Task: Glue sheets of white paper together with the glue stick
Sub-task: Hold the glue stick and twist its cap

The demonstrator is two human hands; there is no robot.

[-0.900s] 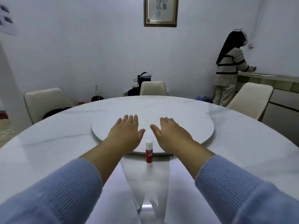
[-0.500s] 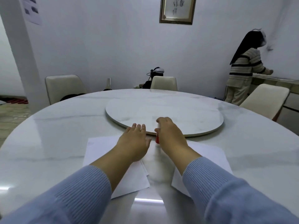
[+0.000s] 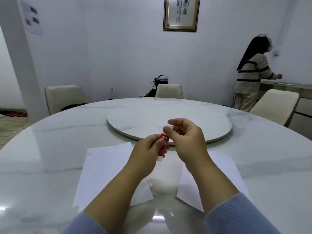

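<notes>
Red-and-white plastic, the glue stick (image 3: pixel 162 146) hung tilted above the table (image 3: pixel 50 149), its barrel pinched in the left hand (image 3: pixel 146 150) while the right hand (image 3: pixel 184 139) gripped the cap end. It looked light, rigid and slick, best held mid-barrel. The white paper sheets (image 3: pixel 104 168) lay flat beneath, thin and easily creased.

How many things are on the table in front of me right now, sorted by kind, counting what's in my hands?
Glue stick: 1, held off the table by the left hand and right hand.
White paper: 2 groups, the left sheets and the right sheet; layers underneath cannot be counted.
Round turntable: 1.
Total: 4.
</notes>
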